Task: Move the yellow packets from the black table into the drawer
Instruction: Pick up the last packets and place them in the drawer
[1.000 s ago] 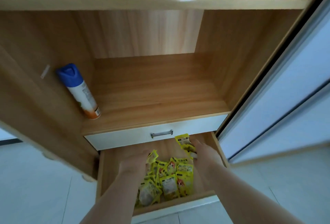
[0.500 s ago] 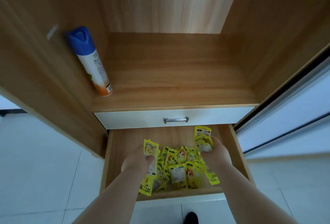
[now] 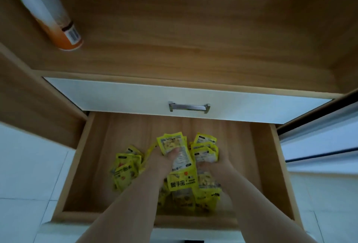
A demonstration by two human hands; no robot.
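1. Open drawer (image 3: 271, 175): pulled out toward you; every place below refers to it.
2. Yellow packets (image 3: 126, 171): a loose heap on the open drawer's floor, from its middle to its front rail.
3. Left hand (image 3: 162, 165): inside the open drawer near its middle, with your thumb clamped over a bunch of packets.
4. Right hand (image 3: 217, 167): inside the open drawer, right of its middle, with your fingers curled round a second bunch.
5. White drawer front (image 3: 116, 95) with metal handle (image 3: 188, 107): directly above the open drawer's back.
6. Spray can (image 3: 56, 19): on the shelf (image 3: 174, 48) above the open drawer, at its left end.
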